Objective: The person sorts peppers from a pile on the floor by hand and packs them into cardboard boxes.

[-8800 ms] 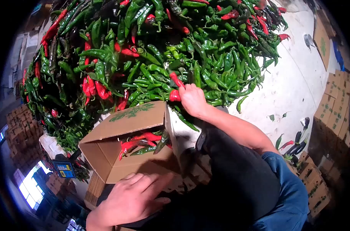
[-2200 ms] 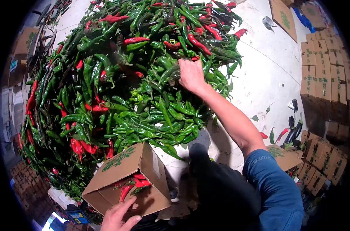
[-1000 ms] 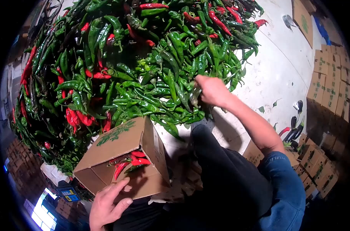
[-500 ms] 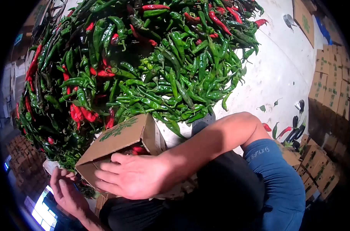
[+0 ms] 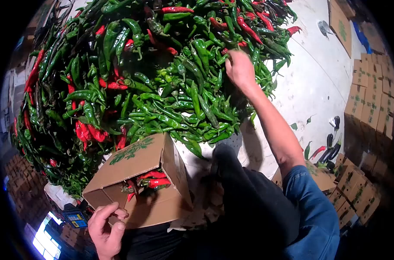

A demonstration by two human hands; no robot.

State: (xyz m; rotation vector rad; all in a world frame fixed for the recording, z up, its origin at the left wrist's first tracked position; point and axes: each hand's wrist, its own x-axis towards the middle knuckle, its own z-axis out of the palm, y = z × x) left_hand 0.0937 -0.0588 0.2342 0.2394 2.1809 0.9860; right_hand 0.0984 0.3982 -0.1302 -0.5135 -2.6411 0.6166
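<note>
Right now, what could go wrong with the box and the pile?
1. The box has its open side toward the person, so the red peppers inside might slide out if it tips.
2. The left hand is close to the opening and could knock it.
3. The right hand is at the pile; loose peppers there may slip.

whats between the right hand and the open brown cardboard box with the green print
The head view shows long, glossy green peppers, lying in a spread between the right hand and the cardboard box.
</note>
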